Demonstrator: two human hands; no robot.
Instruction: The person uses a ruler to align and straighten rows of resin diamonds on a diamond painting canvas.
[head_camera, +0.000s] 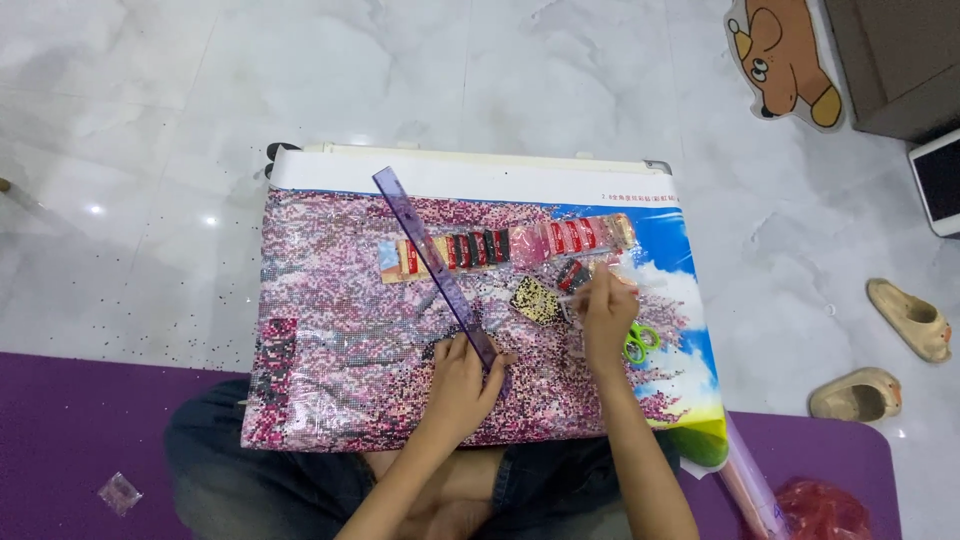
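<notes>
Clear purple ruler (437, 268) under left hand (462, 380); pink/black speckled canvas (340, 330) beneath; green-handled scissors (640, 342) just beside right hand (606, 315).

The ruler (436, 266) is clear purple plastic, smooth and glossy. The canvas (350, 340) beneath it looks grainy, studded with tiny shiny pink beads, its unbeaded edge a smooth glossy print. The floor (500, 70) is polished white marble-like tile. The mat (60, 440) is matt purple foam. The sandals (905, 320) look matt beige rubber.
</notes>
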